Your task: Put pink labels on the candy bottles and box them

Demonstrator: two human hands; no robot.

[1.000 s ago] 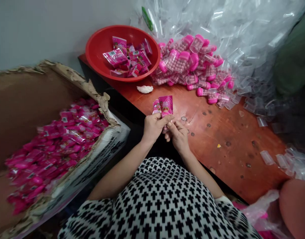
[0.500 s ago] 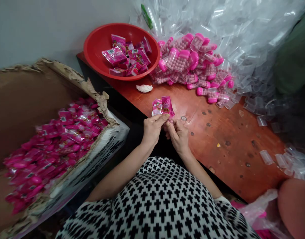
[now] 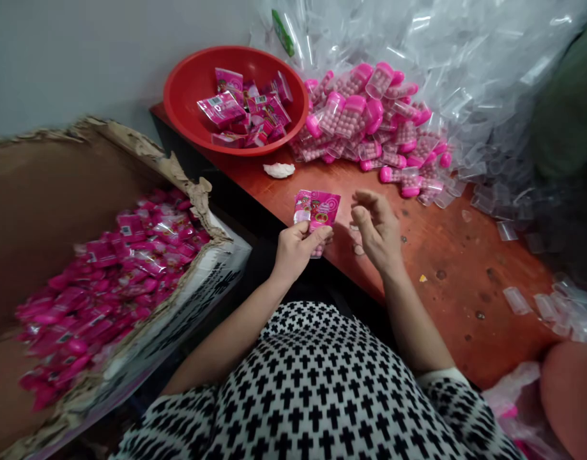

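My left hand [image 3: 300, 250] pinches a small pink printed candy packet [image 3: 322, 209] between thumb and fingers, over the table's near edge. Pink candy balls show below the thumb, at the packet's lower end. What looks like a second packet [image 3: 302, 207] lies against its left side. My right hand [image 3: 380, 230] is raised to the right, apart from the packet, with thumb and fingers spread and nothing visible in them. Beyond it lies a heap of clear tubes [image 3: 350, 118] with pink caps, filled with pink balls.
A red bowl [image 3: 178, 124] of pink packets stands at the table's far left. At left, a torn cardboard box [image 3: 216, 255] holds many more. Empty clear tubes [image 3: 516, 300] and plastic bags lie at right. A crumpled white scrap [image 3: 278, 170] rests on the reddish table [image 3: 446, 319].
My right hand has let go of the packet and moved right, its fingers opening. The packet in my left hand now shows its broad printed face.
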